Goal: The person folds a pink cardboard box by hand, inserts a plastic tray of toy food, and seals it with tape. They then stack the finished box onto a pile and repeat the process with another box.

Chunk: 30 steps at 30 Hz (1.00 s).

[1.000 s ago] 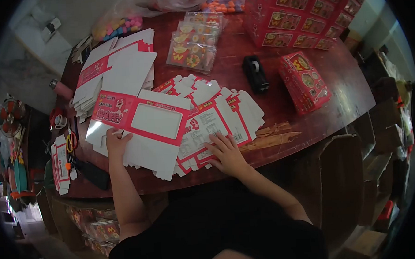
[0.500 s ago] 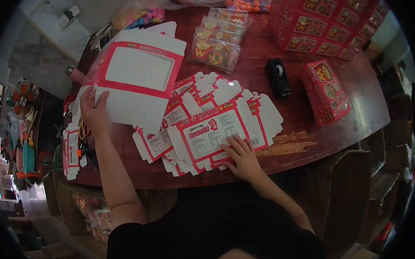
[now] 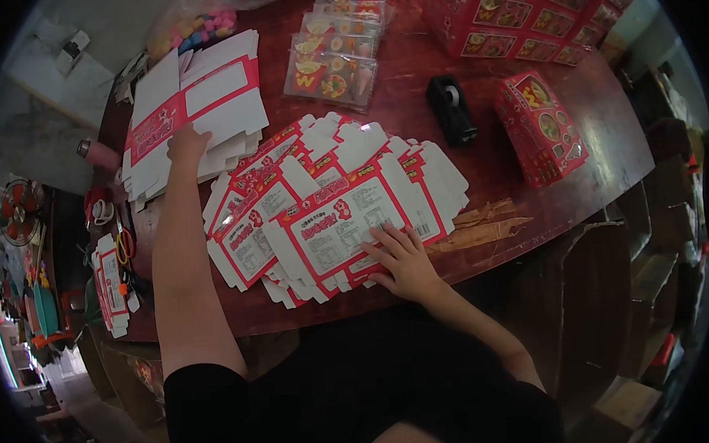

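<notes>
My left hand (image 3: pixel 188 144) is on a flat, unfolded carton sheet (image 3: pixel 153 134) at the top of a stack on the left of the table. Its fingers are bent and partly hidden, and look closed on the sheet, which is white with red panels and a cut-out window. My right hand (image 3: pixel 405 260) lies with fingers spread on the uppermost flattened carton (image 3: pixel 342 222) of a fanned pile. That carton has a red border, printed text and a barcode.
Behind the pile lie clear packs of toy food (image 3: pixel 332 77). A black tape dispenser (image 3: pixel 451 110) and a stack of finished red boxes (image 3: pixel 542 127) stand to the right, with more red boxes (image 3: pixel 512 17) behind. Scissors (image 3: pixel 123 243) and small cartons (image 3: pixel 111 286) are at left.
The carton sheet that my left hand held raised over the table now lies on the left stack. My right hand stays on the pile. The view has shifted slightly.
</notes>
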Available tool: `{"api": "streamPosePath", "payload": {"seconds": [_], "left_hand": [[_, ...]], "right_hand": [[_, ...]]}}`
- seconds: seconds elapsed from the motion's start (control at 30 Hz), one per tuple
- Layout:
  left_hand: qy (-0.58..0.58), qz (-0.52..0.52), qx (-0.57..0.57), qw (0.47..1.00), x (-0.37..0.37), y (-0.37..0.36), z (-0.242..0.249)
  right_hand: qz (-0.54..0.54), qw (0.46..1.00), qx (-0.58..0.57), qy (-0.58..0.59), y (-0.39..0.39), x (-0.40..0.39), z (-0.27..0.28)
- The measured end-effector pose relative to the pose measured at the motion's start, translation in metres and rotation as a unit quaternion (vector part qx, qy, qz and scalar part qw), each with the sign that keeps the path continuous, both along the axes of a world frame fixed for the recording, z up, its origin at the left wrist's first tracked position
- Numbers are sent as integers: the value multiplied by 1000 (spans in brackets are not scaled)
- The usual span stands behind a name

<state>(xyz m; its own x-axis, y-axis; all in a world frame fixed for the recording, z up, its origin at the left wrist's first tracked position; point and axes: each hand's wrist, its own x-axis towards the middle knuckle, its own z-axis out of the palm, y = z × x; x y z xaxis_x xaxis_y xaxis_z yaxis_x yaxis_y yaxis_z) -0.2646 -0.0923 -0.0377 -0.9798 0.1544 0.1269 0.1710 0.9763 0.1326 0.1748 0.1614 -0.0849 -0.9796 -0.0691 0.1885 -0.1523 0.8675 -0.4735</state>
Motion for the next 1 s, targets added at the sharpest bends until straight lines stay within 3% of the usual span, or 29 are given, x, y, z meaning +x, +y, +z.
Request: {"api": "streamPosePath", "payload": {"seconds": [0.03, 0.1, 0.13, 0.17, 0.2, 0.3, 0.33, 0.43, 0.53, 0.57, 0.63, 0.7, 0.83, 0.93, 0.97, 1.0], "left_hand": [[25, -16, 21, 999, 47, 31, 26], [97, -253, 134, 953, 92, 55, 13], [-90, -279, 232, 927, 137, 74, 24], [-184, -340, 211, 898, 172, 78, 22], [-199, -352, 150, 902, 204, 83, 18], [-197, -330, 47, 922, 255, 91, -1], [-187, -313, 26, 931, 261, 92, -5], [-194, -299, 52, 933, 264, 95, -6], [-59, -318, 72, 944, 272, 91, 4], [5, -327, 78, 942, 274, 89, 12], [-131, -312, 152, 929, 280, 86, 52], [-259, -331, 258, 870, 284, 81, 81], [-505, -324, 282, 748, 276, 72, 94], [-591, -137, 404, 684, 302, 74, 84], [-646, -205, 400, 616, 295, 67, 58], [-608, -248, 414, 630, 298, 66, 50]], "right_hand": [[4, 1000, -21, 4, 3, -1, 3], [-31, 994, -98, 22, 11, -5, 10], [-70, 985, -156, 35, 17, -7, 14], [-108, 970, -213, 47, 22, -12, 15], [-153, 960, -217, 92, 26, -19, 16], [-233, 969, -73, 51, 34, -40, 18], [-219, 973, -76, -2, 33, -47, 18], [-250, 962, -107, 15, 27, -69, 13], [-228, 911, -300, -167, 39, -82, 53], [-198, 908, -338, -150, 40, -82, 59], [-140, 892, -414, -118, 40, -74, 67], [-110, 867, -457, -166, 36, -63, 89], [-41, 851, -504, -144, 20, -40, 98], [-27, 865, -490, -105, 17, -30, 102], [-4, 894, -443, -62, 17, -28, 102], [19, 919, -394, -17, 17, -26, 102]]}}
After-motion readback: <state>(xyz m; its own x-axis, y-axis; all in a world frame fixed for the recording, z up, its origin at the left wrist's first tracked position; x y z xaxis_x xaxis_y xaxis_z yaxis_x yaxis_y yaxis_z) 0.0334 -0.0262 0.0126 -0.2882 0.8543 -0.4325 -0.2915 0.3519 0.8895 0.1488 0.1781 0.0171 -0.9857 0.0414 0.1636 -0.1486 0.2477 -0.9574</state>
